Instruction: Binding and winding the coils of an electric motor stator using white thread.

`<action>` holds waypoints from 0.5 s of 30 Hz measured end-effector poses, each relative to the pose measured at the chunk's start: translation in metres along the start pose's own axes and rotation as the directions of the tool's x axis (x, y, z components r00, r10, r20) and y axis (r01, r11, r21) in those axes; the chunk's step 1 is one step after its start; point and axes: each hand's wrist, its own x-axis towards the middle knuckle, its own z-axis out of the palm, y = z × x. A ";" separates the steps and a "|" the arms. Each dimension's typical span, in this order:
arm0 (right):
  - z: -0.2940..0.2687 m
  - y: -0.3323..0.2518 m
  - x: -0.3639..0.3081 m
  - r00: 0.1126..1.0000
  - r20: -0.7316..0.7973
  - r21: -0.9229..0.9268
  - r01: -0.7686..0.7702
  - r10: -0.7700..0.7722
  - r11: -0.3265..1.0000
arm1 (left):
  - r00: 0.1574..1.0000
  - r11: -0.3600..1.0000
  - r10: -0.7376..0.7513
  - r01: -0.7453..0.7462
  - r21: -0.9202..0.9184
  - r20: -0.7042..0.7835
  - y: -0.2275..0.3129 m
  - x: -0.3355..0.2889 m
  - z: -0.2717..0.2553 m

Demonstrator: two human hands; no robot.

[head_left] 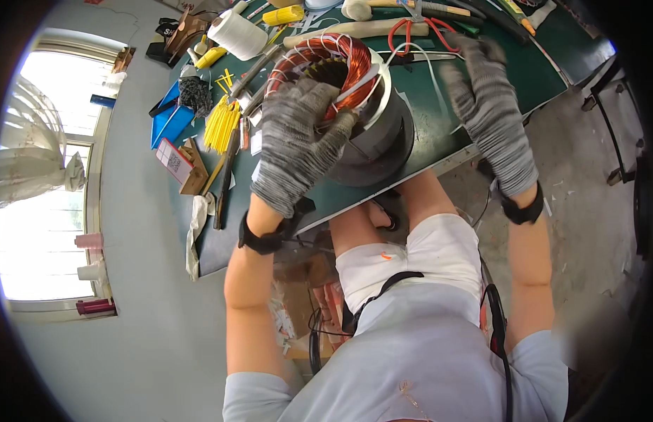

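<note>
Head view, seen from the room.
- Left gloved hand [298,141]: fingers laid over the copper stator winding [359,65], thumb spread, not clenched.
- Dark motor housing [386,148]: right of that thumb, on the green worktop [439,137].
- Right gloved hand [487,95]: fingers and thumb parted, blurred.
- White cord [433,81]: just left of these.
- Good handling, I judge: left palm steadying, cord drawn evenly, wire unscratched.

Stator [384,137] on table [432,133]; spool [236,35] behind left, scissors [409,28] behind right.
</note>
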 end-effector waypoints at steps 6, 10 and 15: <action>0.001 -0.055 -0.032 0.995 0.042 0.407 0.062 -0.087 0.911 | 0.949 0.964 -0.265 0.263 0.034 0.173 -0.002 0.002 -0.011; 0.009 -0.085 -0.025 0.959 0.276 0.302 -0.157 0.071 0.940 | 0.907 0.944 -0.299 0.327 -0.048 0.296 -0.003 0.009 -0.014; 0.032 -0.100 -0.019 0.971 0.237 0.281 -0.088 0.019 0.956 | 0.864 0.975 -0.216 0.215 0.055 0.454 -0.001 0.023 -0.026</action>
